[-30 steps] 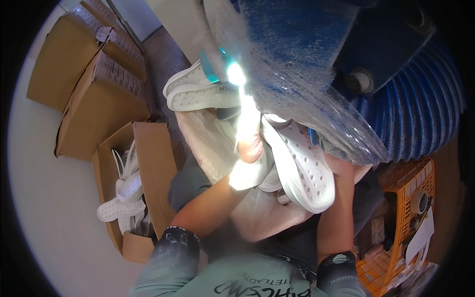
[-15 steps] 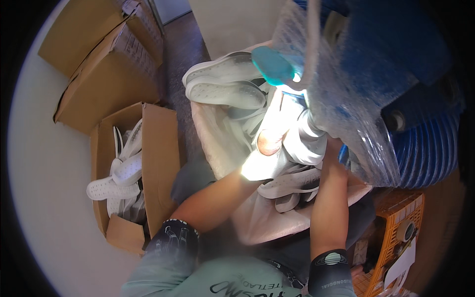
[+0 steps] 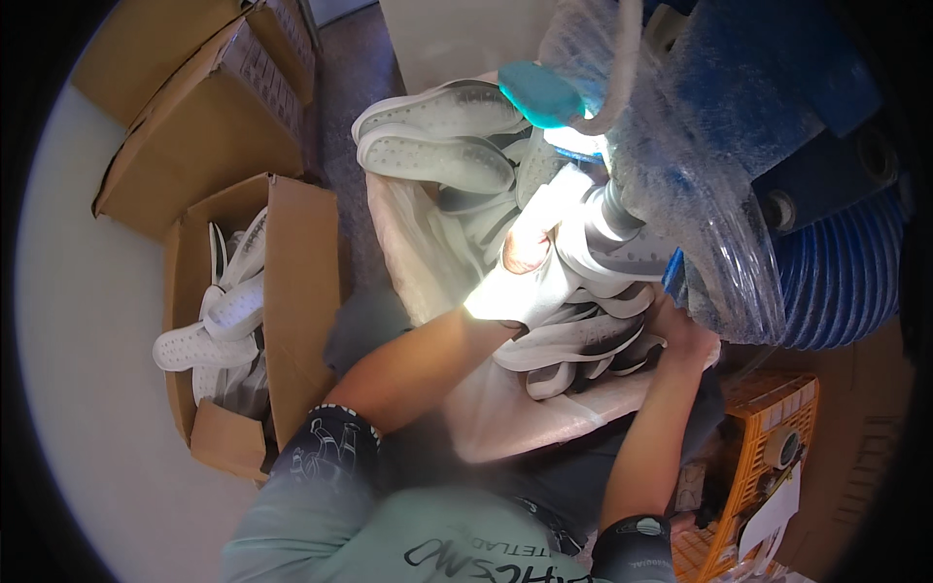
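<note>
My left hand (image 3: pixel 525 262), in a pale glove washed out by glare, is closed on the near side of a white perforated shoe (image 3: pixel 637 260). That shoe sits against a dark, rounded machine part (image 3: pixel 614 216) under a bright lamp with a teal shade (image 3: pixel 546 95). My right hand (image 3: pixel 688 328) is bare and lies at the shoe's right, below a blue edge; its fingers are mostly hidden. Several white and grey shoes (image 3: pixel 573 340) lie beneath both hands in a pink-lined container (image 3: pixel 505 428). Two more white shoes (image 3: pixel 437 160) rest at its far left edge.
An open cardboard box (image 3: pixel 303 282) with several white shoes stands at left, larger boxes (image 3: pixel 209 136) behind it. At right are a plastic-wrapped blue machine (image 3: pixel 719 194) and a ribbed blue hose (image 3: pixel 841 282). An orange crate (image 3: pixel 743 486) with a tape roll is lower right.
My right hand has moved right and slightly down, with its forearm shifted outward. My left hand stays at the shoe. The whole view has shifted slightly.
</note>
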Demonstrator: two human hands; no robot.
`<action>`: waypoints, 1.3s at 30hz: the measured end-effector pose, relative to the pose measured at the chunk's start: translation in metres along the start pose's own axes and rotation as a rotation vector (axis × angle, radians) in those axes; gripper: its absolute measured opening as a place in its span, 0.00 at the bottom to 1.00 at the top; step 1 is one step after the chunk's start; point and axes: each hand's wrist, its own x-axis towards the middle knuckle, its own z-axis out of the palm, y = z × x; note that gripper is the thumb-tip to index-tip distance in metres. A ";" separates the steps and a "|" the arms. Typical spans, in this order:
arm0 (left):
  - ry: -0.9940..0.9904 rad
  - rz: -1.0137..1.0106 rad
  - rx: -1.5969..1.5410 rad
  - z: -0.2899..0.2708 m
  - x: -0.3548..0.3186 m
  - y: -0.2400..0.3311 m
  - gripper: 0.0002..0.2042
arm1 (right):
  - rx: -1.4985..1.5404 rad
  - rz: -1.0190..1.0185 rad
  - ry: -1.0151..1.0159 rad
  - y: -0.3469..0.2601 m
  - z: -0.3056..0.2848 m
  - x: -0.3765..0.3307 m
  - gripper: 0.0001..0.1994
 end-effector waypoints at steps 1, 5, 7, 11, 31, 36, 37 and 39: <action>0.000 -0.017 -0.019 -0.002 0.001 0.000 0.22 | 0.050 -0.011 0.039 -0.010 -0.018 -0.010 0.25; -0.018 -0.069 -0.089 -0.003 -0.002 -0.004 0.22 | -0.249 -0.215 0.090 -0.034 -0.076 -0.073 0.29; -0.007 -0.079 -0.135 -0.001 -0.007 -0.011 0.21 | -0.401 -0.147 0.019 -0.036 -0.088 -0.127 0.34; 0.038 -0.101 -0.124 0.005 -0.013 -0.022 0.19 | -0.410 0.109 -0.125 -0.026 -0.068 -0.208 0.43; 0.024 0.289 0.710 0.010 -0.009 -0.011 0.14 | -0.223 0.223 -0.343 -0.010 0.045 -0.160 0.43; -0.029 0.792 1.475 0.006 0.013 0.005 0.13 | -0.248 0.229 -0.335 -0.011 0.050 -0.128 0.34; 0.048 0.602 1.200 0.006 0.017 0.004 0.14 | -0.214 0.220 -0.330 -0.009 0.050 -0.121 0.31; 0.109 0.560 1.287 0.004 0.022 0.010 0.13 | -0.116 0.224 -0.357 -0.005 0.050 -0.107 0.25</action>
